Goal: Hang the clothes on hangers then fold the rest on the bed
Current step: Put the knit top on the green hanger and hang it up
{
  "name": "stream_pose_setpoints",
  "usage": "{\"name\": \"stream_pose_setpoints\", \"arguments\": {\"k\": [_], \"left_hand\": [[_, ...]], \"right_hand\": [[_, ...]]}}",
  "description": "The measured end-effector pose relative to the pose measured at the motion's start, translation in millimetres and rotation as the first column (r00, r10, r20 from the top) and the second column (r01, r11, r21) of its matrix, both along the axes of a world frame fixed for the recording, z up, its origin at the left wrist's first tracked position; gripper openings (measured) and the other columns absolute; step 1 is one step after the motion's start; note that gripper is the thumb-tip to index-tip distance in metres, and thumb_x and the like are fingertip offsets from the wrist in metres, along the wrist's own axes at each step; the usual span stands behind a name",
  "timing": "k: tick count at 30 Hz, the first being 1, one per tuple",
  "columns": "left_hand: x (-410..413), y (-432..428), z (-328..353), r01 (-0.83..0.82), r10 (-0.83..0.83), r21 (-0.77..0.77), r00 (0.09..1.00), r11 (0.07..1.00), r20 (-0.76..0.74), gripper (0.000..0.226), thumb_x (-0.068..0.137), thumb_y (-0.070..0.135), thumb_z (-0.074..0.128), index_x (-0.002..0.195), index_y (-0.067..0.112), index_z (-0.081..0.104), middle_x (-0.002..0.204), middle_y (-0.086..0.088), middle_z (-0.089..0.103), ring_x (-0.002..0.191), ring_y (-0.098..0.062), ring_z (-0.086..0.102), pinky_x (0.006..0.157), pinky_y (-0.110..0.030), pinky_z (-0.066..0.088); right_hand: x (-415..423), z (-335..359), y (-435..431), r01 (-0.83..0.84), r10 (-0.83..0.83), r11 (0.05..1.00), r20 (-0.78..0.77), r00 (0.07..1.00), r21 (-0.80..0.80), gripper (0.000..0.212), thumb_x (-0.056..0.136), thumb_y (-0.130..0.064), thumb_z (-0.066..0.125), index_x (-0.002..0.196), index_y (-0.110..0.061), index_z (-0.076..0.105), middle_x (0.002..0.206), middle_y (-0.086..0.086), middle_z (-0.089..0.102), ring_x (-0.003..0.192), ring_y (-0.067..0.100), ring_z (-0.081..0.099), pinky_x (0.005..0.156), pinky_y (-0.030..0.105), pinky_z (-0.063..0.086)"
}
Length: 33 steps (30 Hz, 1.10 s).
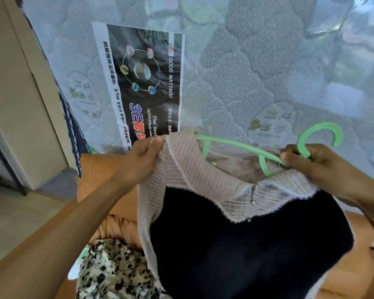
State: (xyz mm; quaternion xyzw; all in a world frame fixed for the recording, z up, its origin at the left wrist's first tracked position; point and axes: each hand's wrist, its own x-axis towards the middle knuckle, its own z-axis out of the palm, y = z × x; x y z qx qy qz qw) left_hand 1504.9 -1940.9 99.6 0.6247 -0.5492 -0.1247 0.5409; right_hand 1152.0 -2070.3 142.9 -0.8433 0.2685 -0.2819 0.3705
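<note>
Dark top [246,244] partly over green hanger [301,147], left grip [145,156] pinching pink collar [203,169], right grip [315,165] clasping hanger

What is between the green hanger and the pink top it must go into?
Nothing visible. The green hanger, gripped near its hook by the right hand, already reaches into the neck of the pink top; its far end is hidden under the knit that the left hand pinches.
</note>
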Motion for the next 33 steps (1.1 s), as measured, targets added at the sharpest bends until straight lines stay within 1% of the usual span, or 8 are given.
{"name": "stream_pose_setpoints", "arguments": {"k": [3,7,13,16,20,24,29,33], "left_hand": [[11.9,-4.0,10.8,-0.021,0.026,-0.106,0.999,0.994,0.043,0.054,0.109,0.035,0.036,0.085,-0.010,0.053,0.082,-0.031,0.056,0.073,-0.015,0.051,0.065,-0.029,0.038],[12.0,-9.5,27.1,0.005,-0.005,-0.160,1.000,0.987,0.000,0.050,0.108,0.032,0.038,0.077,-0.006,0.045,0.074,-0.011,0.046,0.073,-0.016,0.045,0.069,-0.035,0.035],[-3.5,-3.2,31.2,0.098,-0.046,0.272,0.980,0.957,-0.193,0.043,0.103,0.052,0.041,0.091,0.026,0.073,0.106,0.006,0.074,0.111,-0.016,0.065,0.109,-0.038,0.042],[-18.3,10.9,34.1,0.184,-0.154,0.356,0.982,0.916,-0.112,0.041,0.091,0.066,0.046,0.094,0.033,0.070,0.098,0.018,0.074,0.094,0.004,0.068,0.089,-0.025,0.048],[-6.9,13.0,31.1,0.203,-0.214,0.218,0.977,0.954,0.026,0.010,0.094,0.020,0.070,0.102,0.017,0.074,0.093,-0.003,0.078,0.090,-0.019,0.074,0.084,-0.035,0.057],[18.2,16.5,33.7,0.216,-0.203,0.095,0.970,0.972,-0.134,0.029,0.095,0.025,0.065,0.092,-0.003,0.065,0.089,-0.022,0.070,0.083,-0.026,0.067,0.080,-0.035,0.049],[14.9,12.2,35.1,0.140,-0.141,-0.027,0.933,0.990,-0.331,0.026,0.103,0.010,0.050,0.122,0.004,0.067,0.116,-0.016,0.072,0.105,-0.029,0.069,0.095,-0.037,0.053],[13.3,2.7,44.4,0.100,-0.101,-0.026,0.887,0.995,-0.451,0.026,0.102,0.010,0.051,0.122,0.005,0.067,0.106,-0.010,0.075,0.091,-0.021,0.072,0.076,-0.028,0.058]], "right_hand": [[-5.0,2.8,4.8,-0.023,0.027,0.999,-0.090,0.996,0.048,0.045,0.092,-0.036,0.060,0.084,0.008,0.061,0.061,0.003,0.046,0.060,0.010,0.045,0.057,0.016,0.035],[-5.5,1.0,8.7,-0.050,0.062,0.996,-0.179,0.982,0.068,0.059,0.096,-0.061,0.057,0.099,-0.002,0.067,0.089,0.030,0.056,0.084,0.020,0.047,0.080,0.035,0.034],[7.4,-10.7,20.4,-0.027,0.026,0.999,0.029,0.999,0.043,0.051,0.093,-0.041,0.059,0.088,0.011,0.060,0.077,0.029,0.050,0.073,0.024,0.045,0.068,0.032,0.037],[10.8,-15.0,22.6,0.010,-0.012,1.000,0.111,0.994,0.020,0.062,0.092,-0.050,0.065,0.085,0.012,0.057,0.073,0.030,0.043,0.068,0.023,0.040,0.063,0.030,0.035],[6.3,-8.9,28.2,0.041,-0.042,0.999,0.103,0.994,0.008,0.056,0.089,-0.045,0.060,0.080,0.010,0.053,0.067,0.014,0.037,0.063,0.021,0.035,0.058,0.027,0.031],[-10.9,-4.9,31.4,0.052,-0.052,0.999,0.028,0.998,-0.009,0.057,0.092,-0.058,0.063,0.075,-0.003,0.056,0.069,0.013,0.034,0.064,0.032,0.030,0.058,0.041,0.026],[-15.4,-10.9,36.9,-0.014,0.005,0.998,-0.159,0.987,-0.055,0.057,0.093,-0.066,0.055,0.104,-0.013,0.073,0.091,0.025,0.063,0.080,0.041,0.056,0.080,0.041,0.046],[-20.0,-6.5,37.8,-0.068,0.067,0.998,-0.181,0.981,0.000,0.048,0.095,-0.065,0.055,0.103,-0.022,0.075,0.085,0.001,0.055,0.078,0.018,0.048,0.076,0.032,0.039]]}}
